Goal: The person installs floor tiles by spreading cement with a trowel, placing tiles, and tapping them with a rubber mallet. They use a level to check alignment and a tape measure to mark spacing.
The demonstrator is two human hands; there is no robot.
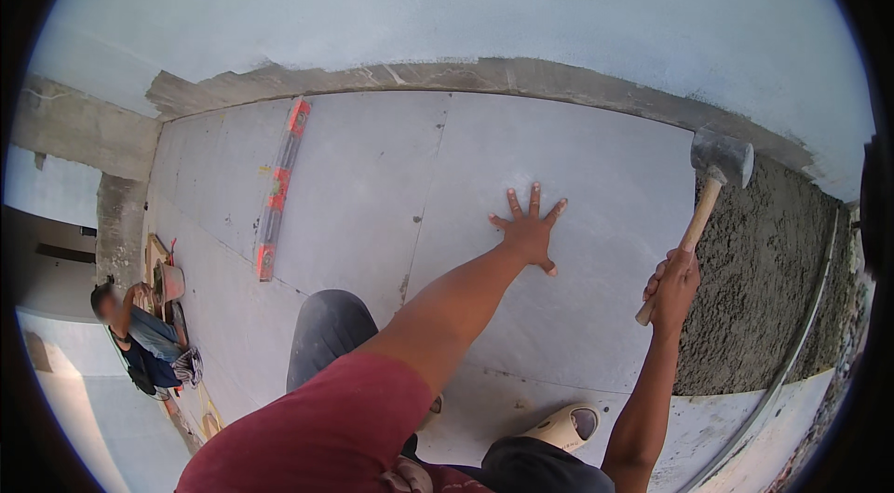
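My left hand [529, 234] lies on a large light grey floor tile [587, 158], fingers spread and pointing away from me. My right hand [672, 286] is wrapped round the wooden handle of a mallet [722, 155], whose dark head is raised by the tile's right corner. Beside that tile is a bed of rough wet mortar [745, 279]. A red and silver spirit level [274, 214] lies across tiles to the left.
A pale wall [466, 4] with a bare cement band runs behind the tiles. A pale conduit [804, 325] crosses the mortar at right. At far left a person [149, 337] sits beside a bucket [169, 282]. My knees and a beige clog [559, 426] are below.
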